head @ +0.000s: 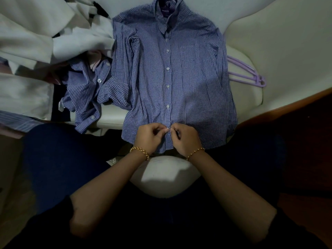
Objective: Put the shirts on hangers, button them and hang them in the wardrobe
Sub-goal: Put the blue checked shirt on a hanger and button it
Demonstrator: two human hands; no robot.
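**A:** Where does the shirt lie?

**B:** The checked shirt (170, 78) lies flat on a pale cushion (287, 42) with its front side up. The collar is at the far end. The hem is at the near end, and it hangs a little over the cushion's edge toward the person.

**A:** What are the hands doing?

**B:** Both are at the front strip of the shirt, close above the hem. The left hand (150, 138) has curled fingers and pinches the cloth on the left of the strip. The right hand (185, 139) pinches it on the right. Their fingertips almost meet in the middle. A small pale thing shows between them, but I cannot tell if it is a button. Each wrist carries a gold bracelet (140, 152).

**A:** And the other buttons?

**B:** The white buttons (168, 68) farther up the strip look closed, from the collar down toward the hands.

**A:** Is a hanger inside the shirt?

**B:** Something dark shows inside the collar, but I cannot tell what it is. Lilac hangers (246, 72) lie on the cushion just beside the right edge of the shirt, and part of them is under it.

**A:** What is on the left?

**B:** A striped shirt (86, 94) lies crumpled there and touches the folded left sleeve of the checked one. Behind it, farther left, is a pile of white clothes (36, 38). A wooden edge (287, 106) runs at the right side.
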